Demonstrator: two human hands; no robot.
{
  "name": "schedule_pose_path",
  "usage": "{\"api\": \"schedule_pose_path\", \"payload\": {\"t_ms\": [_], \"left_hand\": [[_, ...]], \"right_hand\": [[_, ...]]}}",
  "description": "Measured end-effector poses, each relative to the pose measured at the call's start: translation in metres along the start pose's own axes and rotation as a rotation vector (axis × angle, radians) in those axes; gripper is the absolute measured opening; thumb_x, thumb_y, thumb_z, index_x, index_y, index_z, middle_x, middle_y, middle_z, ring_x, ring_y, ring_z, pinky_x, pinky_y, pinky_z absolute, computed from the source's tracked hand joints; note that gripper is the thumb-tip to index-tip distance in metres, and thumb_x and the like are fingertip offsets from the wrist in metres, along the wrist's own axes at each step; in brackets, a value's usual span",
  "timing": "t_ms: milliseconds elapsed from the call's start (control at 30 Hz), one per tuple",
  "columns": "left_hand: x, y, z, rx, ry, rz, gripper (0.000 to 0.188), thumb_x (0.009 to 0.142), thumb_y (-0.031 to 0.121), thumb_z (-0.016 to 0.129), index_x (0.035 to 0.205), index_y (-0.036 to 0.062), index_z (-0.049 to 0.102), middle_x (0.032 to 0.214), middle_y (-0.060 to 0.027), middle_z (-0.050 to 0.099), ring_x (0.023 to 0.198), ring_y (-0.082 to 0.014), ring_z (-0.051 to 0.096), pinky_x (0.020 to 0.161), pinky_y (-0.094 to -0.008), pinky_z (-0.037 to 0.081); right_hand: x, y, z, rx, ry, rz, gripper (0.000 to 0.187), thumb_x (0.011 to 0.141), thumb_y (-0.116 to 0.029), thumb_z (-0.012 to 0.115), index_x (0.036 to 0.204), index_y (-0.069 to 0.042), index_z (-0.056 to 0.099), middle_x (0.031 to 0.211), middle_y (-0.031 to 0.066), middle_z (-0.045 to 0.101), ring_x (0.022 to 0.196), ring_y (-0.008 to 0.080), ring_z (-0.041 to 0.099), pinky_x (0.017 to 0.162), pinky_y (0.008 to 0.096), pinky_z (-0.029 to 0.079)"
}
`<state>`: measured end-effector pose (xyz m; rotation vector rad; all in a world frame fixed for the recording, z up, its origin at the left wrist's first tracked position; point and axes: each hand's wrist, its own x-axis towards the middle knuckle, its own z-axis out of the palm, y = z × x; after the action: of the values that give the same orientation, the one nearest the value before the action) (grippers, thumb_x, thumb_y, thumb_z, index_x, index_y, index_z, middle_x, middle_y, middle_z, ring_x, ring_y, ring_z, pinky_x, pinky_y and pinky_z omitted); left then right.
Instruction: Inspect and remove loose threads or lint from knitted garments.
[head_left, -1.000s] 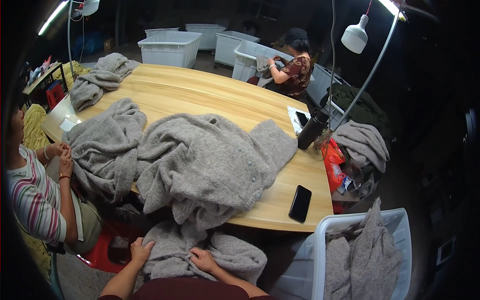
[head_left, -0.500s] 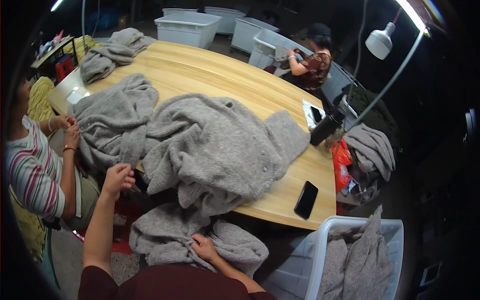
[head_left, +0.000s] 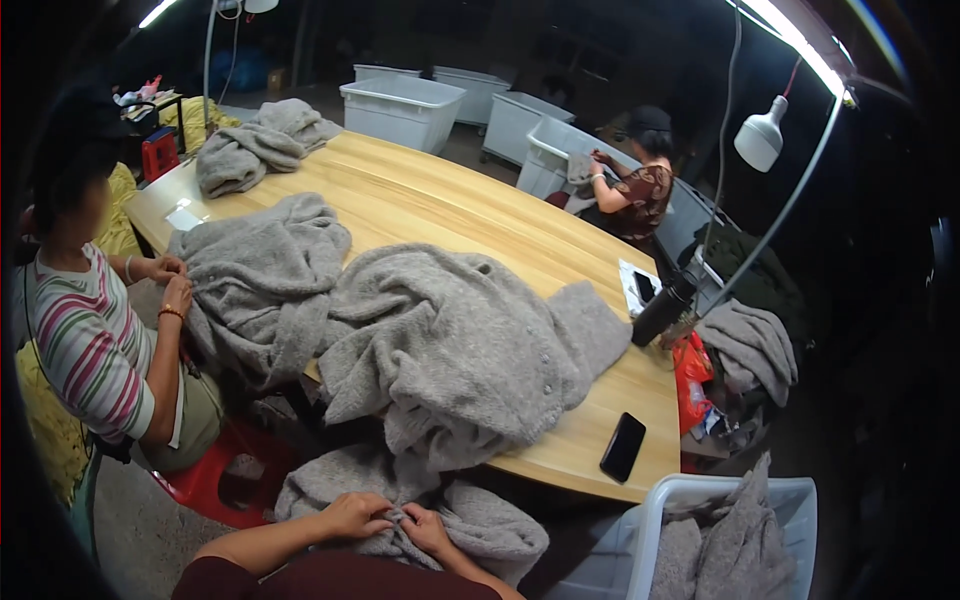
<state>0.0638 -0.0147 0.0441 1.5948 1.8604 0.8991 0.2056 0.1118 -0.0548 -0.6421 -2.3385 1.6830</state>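
Observation:
A grey knit garment (head_left: 340, 475) lies bunched in my lap, below the table edge. My left hand (head_left: 355, 515) is at the fabric with its fingers pinched together. What it pinches is too small to make out. Close beside it, my right hand (head_left: 427, 528) grips a fold of the same garment between thumb and fingers. The fingertips of both hands almost meet over the cloth. A larger heap of grey knitwear (head_left: 450, 340), with small buttons along one edge, sits on the table in front of me.
On the wooden table (head_left: 430, 185) are a black phone (head_left: 623, 447), a dark bottle (head_left: 662, 312) and more grey knitwear (head_left: 265, 285). A seated co-worker (head_left: 95, 330) handles cloth at left; another person (head_left: 640, 190) works across the table. A plastic bin (head_left: 640, 540) of grey garments stands at right.
My left hand has come down from its raised place by the table edge to the garment, next to my right hand. My right hand keeps its grip. The view has tilted up slightly.

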Motion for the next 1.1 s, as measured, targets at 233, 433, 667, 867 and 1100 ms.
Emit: {"api": "schedule_pose_path", "payload": {"t_ms": [233, 433, 667, 867, 1100], "left_hand": [[0.001, -0.022, 0.034, 0.113, 0.093, -0.088, 0.029, 0.069, 0.027, 0.066, 0.088, 0.0064, 0.062, 0.082, -0.0125, 0.061, 0.076, -0.0293, 0.059, 0.067, -0.0384, 0.047], [-0.001, -0.02, 0.032, 0.054, 0.11, -0.154, 0.029, 0.068, 0.027, 0.067, 0.088, 0.0071, 0.062, 0.081, -0.0112, 0.061, 0.076, -0.0292, 0.059, 0.066, -0.0378, 0.048], [-0.001, -0.005, 0.034, 0.243, 0.32, -0.064, 0.038, 0.063, 0.016, 0.067, 0.098, 0.007, 0.054, 0.092, -0.0102, 0.055, 0.085, -0.0306, 0.054, 0.069, -0.0397, 0.044], [0.006, 0.008, 0.017, 0.391, 0.36, 0.099, 0.037, 0.058, 0.013, 0.067, 0.093, 0.0098, 0.057, 0.093, -0.0066, 0.055, 0.093, -0.0268, 0.05, 0.078, -0.041, 0.037], [0.007, 0.004, 0.02, 0.252, 0.263, 0.052, 0.018, 0.061, 0.011, 0.066, 0.078, 0.0102, 0.06, 0.074, -0.0044, 0.058, 0.082, -0.0245, 0.055, 0.072, -0.0373, 0.039]], "right_hand": [[0.005, -0.01, -0.008, -0.082, -0.002, -0.06, 0.018, 0.074, -0.013, 0.055, 0.088, -0.002, 0.057, 0.072, 0.015, 0.057, 0.065, 0.0218, 0.058, 0.059, 0.0311, 0.044], [0.004, -0.014, -0.008, -0.052, -0.021, -0.043, 0.02, 0.072, -0.015, 0.053, 0.088, -0.004, 0.056, 0.076, 0.0181, 0.056, 0.072, 0.0336, 0.057, 0.06, 0.0367, 0.044], [0.001, -0.019, -0.01, -0.006, 0.015, -0.081, 0.018, 0.074, -0.009, 0.055, 0.09, 0.0, 0.056, 0.075, 0.0141, 0.056, 0.068, 0.0217, 0.057, 0.061, 0.0286, 0.043], [-0.01, -0.04, -0.022, 0.315, 0.024, -0.142, 0.018, 0.077, -0.002, 0.052, 0.094, 0.001, 0.057, 0.084, 0.006, 0.058, 0.079, 0.0102, 0.054, 0.069, 0.0219, 0.042], [-0.017, -0.047, -0.023, 0.32, 0.149, -0.161, 0.019, 0.075, 0.0, 0.052, 0.093, 0.001, 0.057, 0.079, 0.0033, 0.057, 0.072, 0.0087, 0.052, 0.064, 0.0216, 0.042]]}}
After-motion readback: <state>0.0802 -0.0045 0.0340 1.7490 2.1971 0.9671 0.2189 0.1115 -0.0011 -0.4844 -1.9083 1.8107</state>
